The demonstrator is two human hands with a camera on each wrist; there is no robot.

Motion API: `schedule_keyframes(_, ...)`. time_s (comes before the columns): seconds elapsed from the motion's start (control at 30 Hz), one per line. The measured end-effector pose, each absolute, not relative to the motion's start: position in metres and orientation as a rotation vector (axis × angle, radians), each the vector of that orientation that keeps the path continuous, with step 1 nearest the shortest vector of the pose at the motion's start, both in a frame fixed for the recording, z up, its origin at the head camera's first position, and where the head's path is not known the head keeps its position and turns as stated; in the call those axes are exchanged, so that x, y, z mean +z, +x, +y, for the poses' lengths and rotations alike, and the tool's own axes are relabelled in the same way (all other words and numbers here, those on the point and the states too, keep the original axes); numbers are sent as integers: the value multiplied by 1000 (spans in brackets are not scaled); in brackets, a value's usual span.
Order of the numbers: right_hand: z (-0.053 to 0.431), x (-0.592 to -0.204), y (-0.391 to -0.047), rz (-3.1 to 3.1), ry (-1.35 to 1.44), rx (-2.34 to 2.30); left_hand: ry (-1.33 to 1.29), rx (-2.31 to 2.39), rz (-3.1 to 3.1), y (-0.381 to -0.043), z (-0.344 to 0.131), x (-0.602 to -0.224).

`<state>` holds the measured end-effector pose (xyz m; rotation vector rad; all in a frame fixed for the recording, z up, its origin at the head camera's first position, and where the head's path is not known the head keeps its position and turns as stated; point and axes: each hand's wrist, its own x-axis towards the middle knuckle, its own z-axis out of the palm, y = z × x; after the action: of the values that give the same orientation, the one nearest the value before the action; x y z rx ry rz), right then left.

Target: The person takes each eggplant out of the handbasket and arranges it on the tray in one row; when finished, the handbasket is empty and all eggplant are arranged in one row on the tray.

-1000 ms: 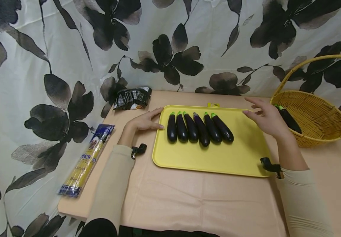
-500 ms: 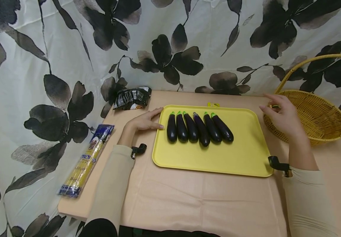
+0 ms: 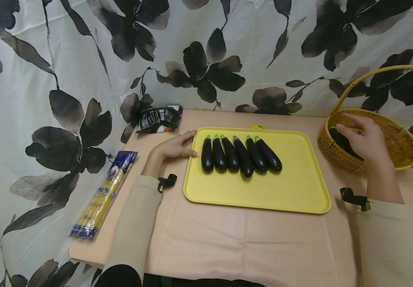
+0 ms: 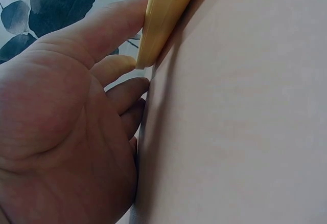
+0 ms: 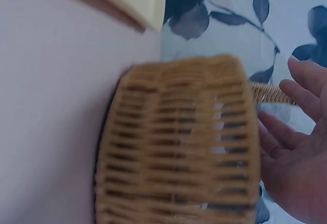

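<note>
In the head view, my left hand [image 3: 174, 147] rests at the left edge of a yellow tray [image 3: 281, 191], its thumb on the rim. The left wrist view shows the fingers extended, their tips beside the tray's edge [image 4: 166, 24]. Several dark eggplants [image 3: 231, 155] with green stem ends lie side by side on the tray. My right hand [image 3: 366, 137] hovers over the left part of a wicker basket [image 3: 400, 139]. Inside the basket, one eggplant [image 3: 342, 141] is partly hidden by that hand. The right wrist view shows the right fingers loosely spread beyond the basket's wall [image 5: 179, 147], holding nothing.
A packet of spaghetti [image 3: 103, 195] lies along the table's left edge. At the back left sits a black bag [image 3: 159, 118]. A small yellow packet [image 3: 257, 126] lies just behind the tray. The basket's tall handle [image 3: 350, 85] arches over it. A floral curtain [image 3: 263, 48] hangs behind.
My right hand has moved right, from above the tray's right edge to over the basket, now partly covering the eggplant there. The left hand and the eggplants on the tray have stayed put.
</note>
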<state>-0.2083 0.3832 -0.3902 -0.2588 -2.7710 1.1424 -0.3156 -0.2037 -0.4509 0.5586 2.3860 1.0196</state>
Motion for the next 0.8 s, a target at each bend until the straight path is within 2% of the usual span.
schedule_keyframes(0.43,429,-406,-214,-2941,-350,1112,565,1029,2379,-316,-203,-450)
schedule_keyframes(0.8,455,-409,-223,-3089,-303,1255,543,1040,2364,-317,-203,-448)
